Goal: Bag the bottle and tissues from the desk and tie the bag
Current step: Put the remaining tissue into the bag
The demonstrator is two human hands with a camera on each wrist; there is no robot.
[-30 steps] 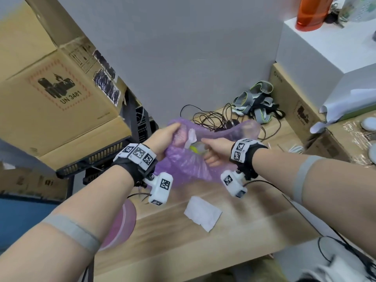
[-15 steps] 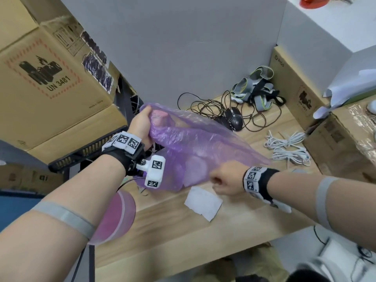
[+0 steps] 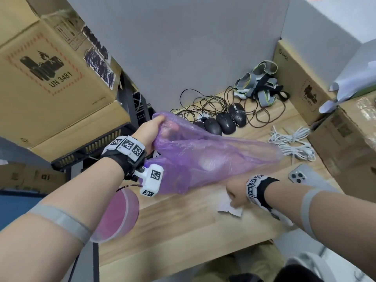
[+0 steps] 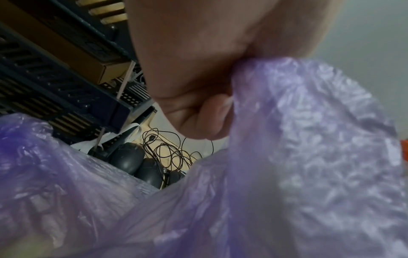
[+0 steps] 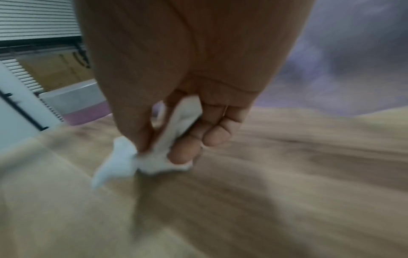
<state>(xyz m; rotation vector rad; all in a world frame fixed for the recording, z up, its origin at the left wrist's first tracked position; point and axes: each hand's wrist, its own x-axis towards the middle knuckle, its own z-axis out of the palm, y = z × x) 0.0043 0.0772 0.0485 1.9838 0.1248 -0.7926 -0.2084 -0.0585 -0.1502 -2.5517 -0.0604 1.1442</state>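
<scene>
A thin purple plastic bag hangs over the wooden desk, its rim bunched in my left hand, whose curled fingers grip the plastic. Pale shapes show faintly through the bag; I cannot tell what they are. Below the bag, my right hand is down on the desk and pinches a white tissue between thumb and fingers. The right wrist view shows the crumpled tissue held in the fingertips just above the wood. No bottle shows clearly.
Several black computer mice and tangled cables lie at the back of the desk. White cords and a phone lie at the right. Cardboard boxes stand left and right. A pink round stool sits beside the desk.
My right hand left the bag's mouth, dropped to the desk and took hold of the white tissue. The left hand kept its grip on the bag and lifted the rim slightly.
</scene>
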